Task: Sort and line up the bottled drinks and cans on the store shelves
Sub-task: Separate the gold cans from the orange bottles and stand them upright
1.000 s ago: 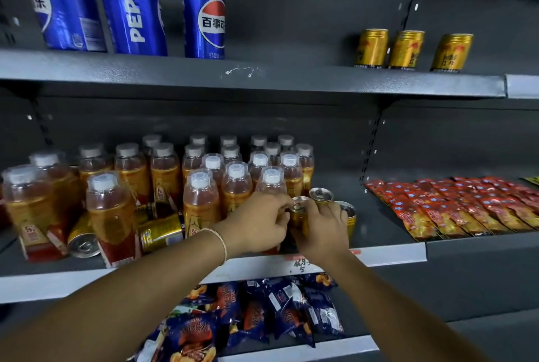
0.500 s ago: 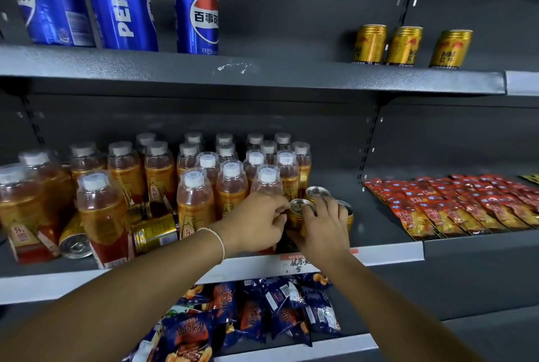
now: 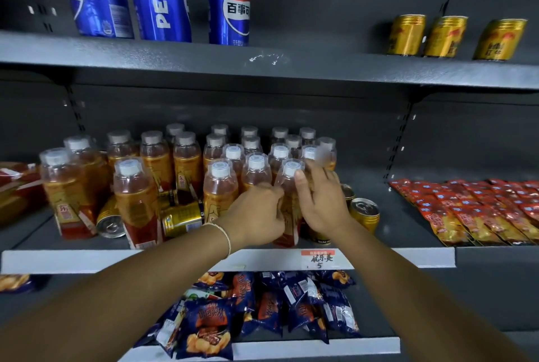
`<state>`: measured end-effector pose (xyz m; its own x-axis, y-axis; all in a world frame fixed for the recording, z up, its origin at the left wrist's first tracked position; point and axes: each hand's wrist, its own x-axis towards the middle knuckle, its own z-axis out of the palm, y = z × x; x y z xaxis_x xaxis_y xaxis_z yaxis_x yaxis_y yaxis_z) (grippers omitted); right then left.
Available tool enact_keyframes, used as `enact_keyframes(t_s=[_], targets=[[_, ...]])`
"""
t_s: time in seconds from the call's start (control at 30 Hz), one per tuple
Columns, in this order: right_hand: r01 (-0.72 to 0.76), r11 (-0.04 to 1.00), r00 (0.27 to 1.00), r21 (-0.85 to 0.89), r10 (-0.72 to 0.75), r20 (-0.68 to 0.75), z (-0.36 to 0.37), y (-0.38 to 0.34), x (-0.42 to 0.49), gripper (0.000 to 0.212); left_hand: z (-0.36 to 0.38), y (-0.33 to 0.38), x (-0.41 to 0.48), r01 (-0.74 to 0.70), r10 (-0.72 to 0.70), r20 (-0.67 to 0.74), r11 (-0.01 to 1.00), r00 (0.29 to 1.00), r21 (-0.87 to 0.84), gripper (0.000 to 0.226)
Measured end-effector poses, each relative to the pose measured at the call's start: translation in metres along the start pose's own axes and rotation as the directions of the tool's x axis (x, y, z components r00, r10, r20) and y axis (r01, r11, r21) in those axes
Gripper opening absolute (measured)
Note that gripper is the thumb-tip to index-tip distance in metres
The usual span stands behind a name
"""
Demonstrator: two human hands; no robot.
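Both bare forearms come in from the bottom corners and angle inward, so the hands nearly meet in the middle. Left hand (image 3: 256,213) is knuckles-up, fingers curled round the side of a bottle (image 3: 287,180), with a thin bracelet (image 3: 226,240) on that wrist. Right hand (image 3: 320,204) sits just beside it, back of the hand up, thumb against the same bottle, fingers stretched forward and fairly straight. The fingertips are blurry tbh.

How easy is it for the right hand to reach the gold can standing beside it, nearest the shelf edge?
Probably yes: the gold can stands upright just right of the right hand, with nothing between them.
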<state>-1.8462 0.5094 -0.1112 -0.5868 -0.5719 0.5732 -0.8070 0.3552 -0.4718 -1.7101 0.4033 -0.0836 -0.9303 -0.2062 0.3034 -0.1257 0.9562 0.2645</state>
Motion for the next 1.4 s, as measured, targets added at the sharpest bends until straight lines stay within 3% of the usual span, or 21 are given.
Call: enact_keyframes(t_s=[0.13, 0.23, 0.4, 0.57, 0.67, 0.8, 1.0, 1.07, 1.2, 1.4], targets=[[-0.038, 0.993, 0.998, 0.116, 0.032, 0.052, 0.010, -0.005, 0.002, 0.079, 0.004, -0.010, -0.012, 0.040, -0.040, 0.097, 0.999, 0.994, 0.000, 0.018], [-0.092, 0.984, 0.993, 0.151, 0.081, 0.082, 0.016, -0.006, -0.002, 0.086, 0.007, -0.018, -0.018, 0.055, -0.056, 0.127, 0.998, 0.990, 0.010, 0.008], [-0.098, 0.984, 0.995, 0.149, 0.096, 0.026, 0.022, -0.011, -0.006, 0.079, -0.003, -0.024, -0.025, 0.032, -0.032, 0.134, 0.999, 0.990, 0.001, 0.034], [-0.076, 0.991, 0.995, 0.111, 0.082, -0.048, 0.024, -0.032, -0.020, 0.073, -0.017, -0.031, -0.037, -0.011, 0.016, 0.105, 0.999, 0.994, -0.043, 0.014], [-0.109, 0.993, 0.992, 0.038, 0.111, -0.065, 0.020, -0.051, -0.024, 0.070, -0.028, -0.042, -0.049, -0.036, 0.040, 0.107, 0.999, 0.993, -0.038, 0.016], [-0.105, 0.993, 0.993, -0.047, 0.103, -0.049, 0.011, -0.088, -0.025, 0.068, -0.046, -0.062, -0.067, -0.053, 0.059, 0.080, 0.995, 0.995, -0.083, 0.005], [-0.093, 0.991, 0.995, -0.100, 0.095, 0.012, 0.023, -0.163, -0.038, 0.069, -0.075, -0.102, -0.108, -0.022, 0.033, 0.109, 0.995, 0.994, -0.099, 0.022], [-0.086, 0.992, 0.995, -0.093, 0.089, 0.034, 0.037, -0.191, -0.042, 0.070, -0.087, -0.122, -0.124, 0.009, -0.002, 0.097, 0.997, 0.995, -0.077, 0.036], [-0.075, 0.996, 0.995, -0.057, 0.079, 0.064, 0.072, -0.248, -0.047, 0.072, -0.115, -0.170, -0.165, 0.091, -0.084, 0.111, 0.994, 0.990, -0.067, 0.040], [-0.016, 1.000, 0.991, 0.008, 0.015, 0.132, 0.134, -0.336, -0.049, 0.070, -0.156, -0.249, -0.242, 0.249, -0.246, 0.065, 0.968, 0.967, -0.033, 0.030]])
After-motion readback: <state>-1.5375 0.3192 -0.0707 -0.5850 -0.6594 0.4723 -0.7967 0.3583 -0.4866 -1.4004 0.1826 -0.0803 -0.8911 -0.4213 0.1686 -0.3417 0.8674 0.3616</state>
